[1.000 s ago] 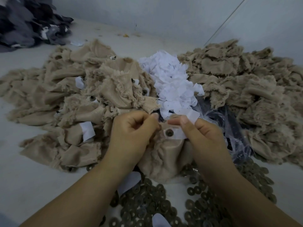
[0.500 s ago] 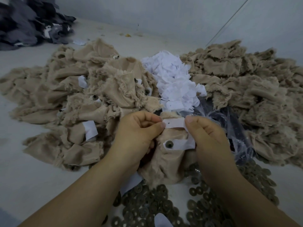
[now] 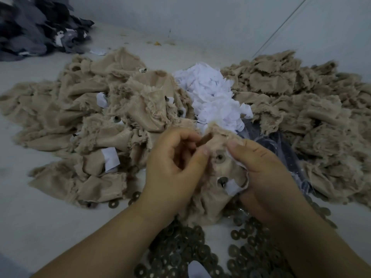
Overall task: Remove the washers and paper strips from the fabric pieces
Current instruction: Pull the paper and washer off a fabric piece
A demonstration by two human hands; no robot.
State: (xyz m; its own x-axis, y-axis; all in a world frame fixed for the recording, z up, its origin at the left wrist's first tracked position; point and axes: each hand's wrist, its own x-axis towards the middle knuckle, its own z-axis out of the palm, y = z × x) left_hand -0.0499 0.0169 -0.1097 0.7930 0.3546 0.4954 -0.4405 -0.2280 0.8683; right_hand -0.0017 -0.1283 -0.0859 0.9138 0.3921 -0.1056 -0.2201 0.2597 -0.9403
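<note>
Two hands (image 3: 172, 163) (image 3: 263, 177), upper paper strip now gone

Readable text: none.
Paper strips (image 3: 212, 101): white, no print to be made out.
Washers (image 3: 200, 253): no marks legible.
Fabric (image 3: 100, 125): plain, no labels.

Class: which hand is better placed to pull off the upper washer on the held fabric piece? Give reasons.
Left hand: its thumb tip sits beside the upper washer, while the right hand grips the fabric piece and paper.
</note>
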